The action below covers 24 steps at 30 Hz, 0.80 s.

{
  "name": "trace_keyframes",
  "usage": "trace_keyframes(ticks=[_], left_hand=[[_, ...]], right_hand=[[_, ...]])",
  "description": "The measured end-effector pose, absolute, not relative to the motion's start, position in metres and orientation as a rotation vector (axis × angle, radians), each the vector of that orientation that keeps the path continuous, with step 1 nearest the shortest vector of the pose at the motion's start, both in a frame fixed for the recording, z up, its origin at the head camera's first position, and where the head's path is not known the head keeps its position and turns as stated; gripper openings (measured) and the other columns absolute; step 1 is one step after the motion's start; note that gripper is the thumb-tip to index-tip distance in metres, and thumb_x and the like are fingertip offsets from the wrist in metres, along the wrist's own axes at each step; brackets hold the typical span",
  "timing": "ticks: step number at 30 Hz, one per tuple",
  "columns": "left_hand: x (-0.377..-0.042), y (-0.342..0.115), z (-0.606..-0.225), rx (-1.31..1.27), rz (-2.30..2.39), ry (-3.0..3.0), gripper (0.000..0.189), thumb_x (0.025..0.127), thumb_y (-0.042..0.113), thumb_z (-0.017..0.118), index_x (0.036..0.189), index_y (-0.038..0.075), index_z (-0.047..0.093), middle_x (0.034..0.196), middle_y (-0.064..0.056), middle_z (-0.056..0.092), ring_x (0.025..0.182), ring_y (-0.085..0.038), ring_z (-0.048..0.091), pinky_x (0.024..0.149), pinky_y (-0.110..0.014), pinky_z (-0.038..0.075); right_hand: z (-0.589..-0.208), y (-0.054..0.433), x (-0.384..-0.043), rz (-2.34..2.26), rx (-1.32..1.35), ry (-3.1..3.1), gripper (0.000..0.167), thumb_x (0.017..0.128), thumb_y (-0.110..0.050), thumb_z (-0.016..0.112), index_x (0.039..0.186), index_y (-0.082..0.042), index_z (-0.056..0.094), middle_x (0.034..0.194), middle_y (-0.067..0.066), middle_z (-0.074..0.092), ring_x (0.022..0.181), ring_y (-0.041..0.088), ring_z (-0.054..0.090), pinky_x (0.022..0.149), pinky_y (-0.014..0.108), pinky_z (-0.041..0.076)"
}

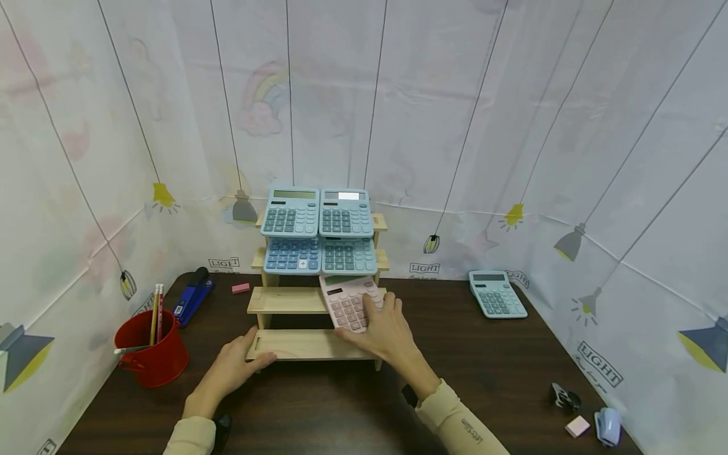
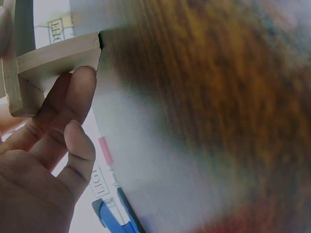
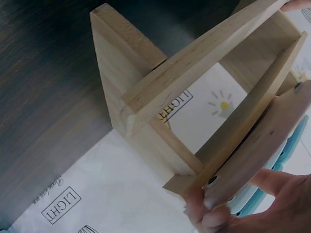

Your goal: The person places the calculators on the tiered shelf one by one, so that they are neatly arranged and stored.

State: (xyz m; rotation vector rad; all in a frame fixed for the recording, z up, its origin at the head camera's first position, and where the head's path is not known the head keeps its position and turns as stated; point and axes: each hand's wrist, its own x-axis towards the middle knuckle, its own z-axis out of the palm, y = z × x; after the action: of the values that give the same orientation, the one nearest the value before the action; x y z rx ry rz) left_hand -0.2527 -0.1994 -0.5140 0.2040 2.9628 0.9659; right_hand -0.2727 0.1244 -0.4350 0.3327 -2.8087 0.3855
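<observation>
My right hand [image 1: 391, 330] grips a pink calculator [image 1: 344, 296] by its right side. The calculator leans, slightly tilted, at the right half of a stepped wooden rack's [image 1: 309, 345] third tier, its lower edge over the bottom tier. From below, the right wrist view has the pink calculator's [image 3: 260, 141] back close along a wooden slat, with fingers and thumb around its end. At the rack's lower left corner my left hand [image 1: 229, 365] holds the bottom tier, thumb in front. In the left wrist view its fingers [image 2: 81, 90] curl against the wooden end piece [image 2: 58, 54].
Two light blue calculators [image 1: 291, 212] fill the top tier, with a bluer one [image 1: 292, 256] and a teal one [image 1: 349, 256] below. Another calculator [image 1: 497, 295] lies at right. Left are a red bucket [image 1: 162, 363] of pencils and a blue stapler [image 1: 193, 297]; front right, a hair-clip-like black item [image 1: 564, 398].
</observation>
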Motion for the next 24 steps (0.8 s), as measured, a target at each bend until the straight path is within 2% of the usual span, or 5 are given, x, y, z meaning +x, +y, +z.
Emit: trace_keyframes(ticks=[7,13,17,24], left_hand=[[-0.252,-0.199,-0.514,0.205,0.978,2.963,0.100,0.090,0.064,0.062,0.154,-0.006,0.030,0.145,-0.036,0.047,0.135,-0.051,0.048,0.109,-0.063,0.042],[-0.253,-0.198,-0.514,0.199,0.970,2.967,0.100,0.090,0.065,0.062,0.154,-0.006,0.031,0.145,-0.036,0.048,0.135,-0.051,0.049,0.109,-0.063,0.042],[-0.253,-0.197,-0.514,0.202,0.969,2.975,0.101,0.090,0.065,0.062,0.154,-0.006,0.031,0.146,-0.036,0.047,0.135,-0.051,0.049,0.110,-0.063,0.042],[-0.252,-0.198,-0.513,0.191,0.963,2.966,0.101,0.090,0.065,0.062,0.154,-0.006,0.031,0.148,-0.036,0.045,0.136,-0.052,0.047,0.110,-0.063,0.041]], right_hand=[[-0.434,0.117,-0.273,0.486,0.411,-2.821,0.087,0.072,-0.072,0.072,0.135,-0.014,0.053,0.126,0.025,0.044,0.105,0.033,0.046,0.077,0.043,0.054],[-0.438,0.110,-0.274,0.470,0.550,-2.731,0.073,0.082,-0.055,0.076,0.134,-0.008,0.056,0.135,0.029,0.044,0.111,0.035,0.051,0.086,0.048,0.055],[-0.442,0.104,-0.275,0.498,0.595,-2.671,0.066,0.085,-0.049,0.076,0.133,-0.007,0.058,0.141,0.030,0.043,0.115,0.036,0.052,0.091,0.050,0.054],[-0.444,0.092,-0.276,0.504,0.677,-2.606,0.060,0.087,-0.041,0.076,0.133,-0.006,0.058,0.136,0.031,0.047,0.107,0.036,0.058,0.086,0.051,0.055]])
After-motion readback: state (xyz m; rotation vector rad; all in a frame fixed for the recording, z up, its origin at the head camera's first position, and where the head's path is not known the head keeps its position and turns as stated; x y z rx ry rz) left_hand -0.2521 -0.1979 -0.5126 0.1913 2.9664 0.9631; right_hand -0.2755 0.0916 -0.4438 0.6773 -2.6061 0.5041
